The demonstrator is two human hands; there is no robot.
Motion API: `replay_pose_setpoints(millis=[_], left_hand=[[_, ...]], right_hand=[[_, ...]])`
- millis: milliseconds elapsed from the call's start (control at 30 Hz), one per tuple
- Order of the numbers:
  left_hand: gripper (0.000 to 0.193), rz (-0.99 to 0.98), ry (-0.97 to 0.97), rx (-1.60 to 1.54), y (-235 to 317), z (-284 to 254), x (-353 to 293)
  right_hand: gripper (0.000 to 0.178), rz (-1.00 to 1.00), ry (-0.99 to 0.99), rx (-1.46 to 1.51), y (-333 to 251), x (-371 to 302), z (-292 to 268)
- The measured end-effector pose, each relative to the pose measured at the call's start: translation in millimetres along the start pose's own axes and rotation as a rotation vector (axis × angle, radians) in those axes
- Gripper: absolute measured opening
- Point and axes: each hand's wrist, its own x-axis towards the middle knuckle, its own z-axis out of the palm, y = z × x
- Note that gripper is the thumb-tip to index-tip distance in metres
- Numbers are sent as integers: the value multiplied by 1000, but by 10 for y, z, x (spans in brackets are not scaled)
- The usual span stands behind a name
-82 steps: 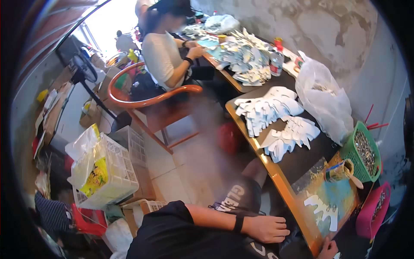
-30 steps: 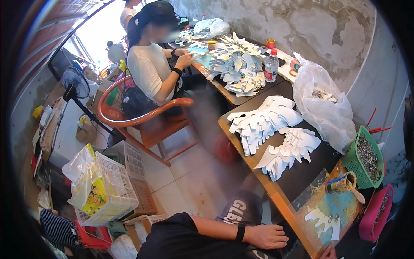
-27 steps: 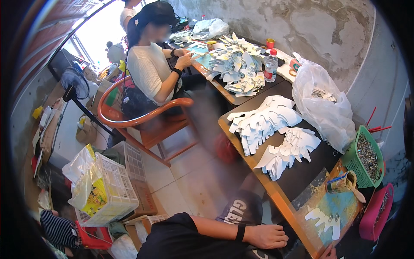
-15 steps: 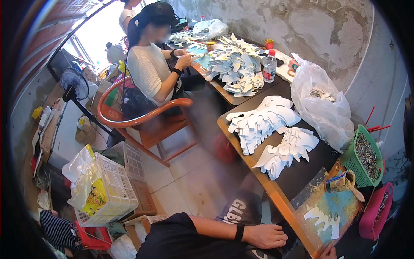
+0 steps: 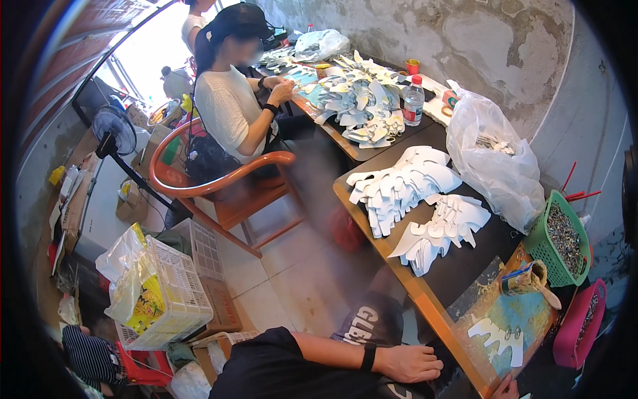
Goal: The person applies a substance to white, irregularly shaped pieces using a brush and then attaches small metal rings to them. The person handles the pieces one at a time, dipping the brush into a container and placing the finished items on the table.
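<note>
My left hand, a dark band at its wrist, rests on my lap with the fingers curled in and no object showing in them. Only the fingertips of my right hand come into view, at the near table edge; whether they grip anything is hidden. Just beyond them, a white toothed cut-out piece lies on a stained board, with small metal parts on it. Behind that piece, an open glue tin lies tipped, with a wooden stick beside it.
Fanned stacks of white cut-outs lie farther up the table. Rightward stand a green basket of small metal parts, a pink basket and a plastic bag. A co-worker sits beyond, near a water bottle.
The whole view shifts very slightly. The co-worker's hands move a little over their work. My two hands and the white piece stay where they were.
</note>
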Motion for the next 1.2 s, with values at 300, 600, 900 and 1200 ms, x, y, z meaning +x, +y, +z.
replay_pose_setpoints(millis=[300, 600, 900, 1200], left_hand=[[20, 13, -133, -44, -6, -184, 13], [26, -35, -162, -47, -12, -304, 65], [27, 47, -253, 40, 20, -339, 355], [23, -55, -234, 73, -5, -362, 207]], right_hand=[[42, 133, -137, 136, 335, -193, 168], [34, 206, -168, 286, 325, 769, -445], [22, -198, -246, 262, 280, 2495, -371], [24, -233, -605, -56, 634, 3733, 501]])
